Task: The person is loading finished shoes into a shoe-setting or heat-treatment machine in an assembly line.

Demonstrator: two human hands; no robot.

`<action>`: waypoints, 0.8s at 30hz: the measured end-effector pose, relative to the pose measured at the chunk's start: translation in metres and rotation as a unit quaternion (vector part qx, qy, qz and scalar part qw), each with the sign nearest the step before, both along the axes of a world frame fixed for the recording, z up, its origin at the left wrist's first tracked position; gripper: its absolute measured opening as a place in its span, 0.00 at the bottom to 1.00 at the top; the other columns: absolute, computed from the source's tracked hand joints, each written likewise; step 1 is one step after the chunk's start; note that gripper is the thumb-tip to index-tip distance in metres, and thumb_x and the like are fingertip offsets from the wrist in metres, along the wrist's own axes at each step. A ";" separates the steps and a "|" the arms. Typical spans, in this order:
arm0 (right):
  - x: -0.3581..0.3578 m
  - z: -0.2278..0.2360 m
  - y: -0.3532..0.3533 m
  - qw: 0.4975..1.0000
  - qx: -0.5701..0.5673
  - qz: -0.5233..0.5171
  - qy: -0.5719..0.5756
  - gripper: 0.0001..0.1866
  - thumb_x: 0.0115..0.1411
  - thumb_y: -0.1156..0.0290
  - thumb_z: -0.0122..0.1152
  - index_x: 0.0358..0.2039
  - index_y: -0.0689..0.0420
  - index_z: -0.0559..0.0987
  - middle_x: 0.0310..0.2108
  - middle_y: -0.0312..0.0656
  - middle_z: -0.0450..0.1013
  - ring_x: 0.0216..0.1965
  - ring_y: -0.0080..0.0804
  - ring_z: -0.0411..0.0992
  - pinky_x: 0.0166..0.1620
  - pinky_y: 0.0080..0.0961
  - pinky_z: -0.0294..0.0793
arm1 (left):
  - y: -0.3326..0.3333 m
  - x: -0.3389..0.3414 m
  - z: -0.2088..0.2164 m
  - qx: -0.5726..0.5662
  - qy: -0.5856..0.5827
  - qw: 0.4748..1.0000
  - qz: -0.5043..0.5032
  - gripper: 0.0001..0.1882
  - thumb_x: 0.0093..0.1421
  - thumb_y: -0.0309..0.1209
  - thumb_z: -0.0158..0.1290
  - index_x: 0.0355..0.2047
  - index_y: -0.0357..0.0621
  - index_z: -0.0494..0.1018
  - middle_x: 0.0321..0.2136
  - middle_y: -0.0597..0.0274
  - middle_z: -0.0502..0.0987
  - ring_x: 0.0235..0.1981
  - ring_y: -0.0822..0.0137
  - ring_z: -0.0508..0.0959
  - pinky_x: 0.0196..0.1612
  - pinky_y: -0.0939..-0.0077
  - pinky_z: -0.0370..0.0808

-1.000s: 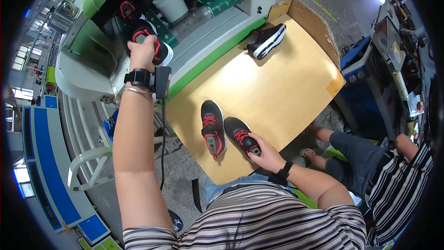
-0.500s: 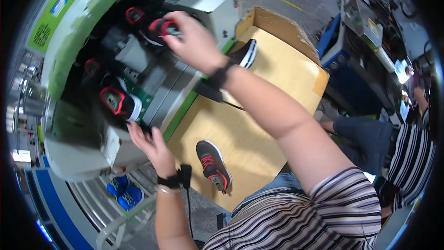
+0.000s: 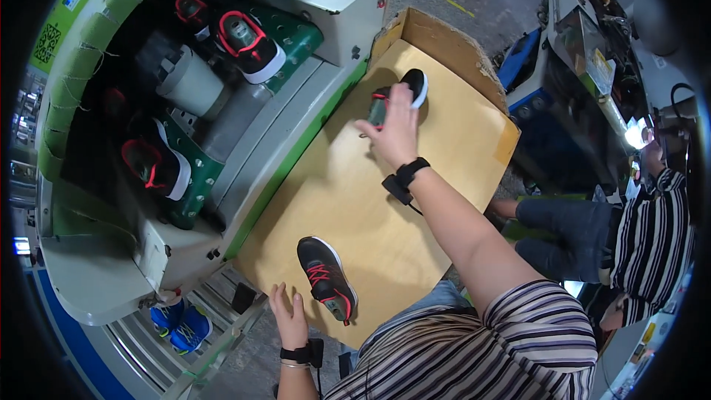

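**Right hand (image 3: 398, 130) over the far shoe (image 3: 415, 81)**

Its fingers cover the middle of this shoe; I cannot tell whether they grip it. The left hand (image 3: 292, 320) is empty, with fingers apart, near the heel of the near shoe (image 3: 318, 267). Both shoes are on the table (image 3: 392, 215). Beside it, more shoes (image 3: 261, 59) stand inside the machine (image 3: 337, 7).

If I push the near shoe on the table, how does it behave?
The near shoe probably slides rather than rolls: it sits sole-down on the table. The grey insert in its opening likely keeps it stiff and adds weight.
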State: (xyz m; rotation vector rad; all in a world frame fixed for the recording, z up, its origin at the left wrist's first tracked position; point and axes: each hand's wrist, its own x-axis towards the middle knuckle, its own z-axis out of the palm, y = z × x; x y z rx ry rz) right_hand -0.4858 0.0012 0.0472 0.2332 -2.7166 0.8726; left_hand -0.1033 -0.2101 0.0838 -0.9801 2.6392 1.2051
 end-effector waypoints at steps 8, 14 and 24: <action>-0.005 -0.021 0.061 0.944 -0.265 -0.041 -0.192 0.43 0.47 0.73 0.62 0.64 0.59 0.54 0.58 0.61 0.60 0.59 0.53 0.63 0.60 0.35 0.63 | 0.053 -0.041 -0.014 0.323 0.024 0.944 0.070 0.35 0.65 0.37 0.50 0.65 0.35 0.48 0.57 0.48 0.64 0.57 0.60 0.66 0.58 0.71 0.65; 0.131 -0.007 0.059 0.920 -0.252 0.171 -0.245 0.37 0.48 0.76 0.59 0.61 0.59 0.60 0.54 0.58 0.65 0.58 0.50 0.64 0.60 0.33 0.62 | 0.096 -0.049 0.009 0.516 -0.072 0.848 0.096 0.34 0.66 0.40 0.50 0.66 0.52 0.46 0.58 0.64 0.64 0.53 0.66 0.70 0.47 0.64 0.74; 0.228 0.111 0.060 0.738 -0.394 0.349 -0.423 0.40 0.62 0.68 0.60 0.68 0.55 0.48 0.66 0.50 0.50 0.66 0.38 0.52 0.63 0.33 0.58 | 0.095 0.011 0.026 0.370 0.249 0.883 0.145 0.40 0.68 0.53 0.37 0.70 0.48 0.33 0.71 0.59 0.32 0.71 0.56 0.38 0.68 0.55 0.40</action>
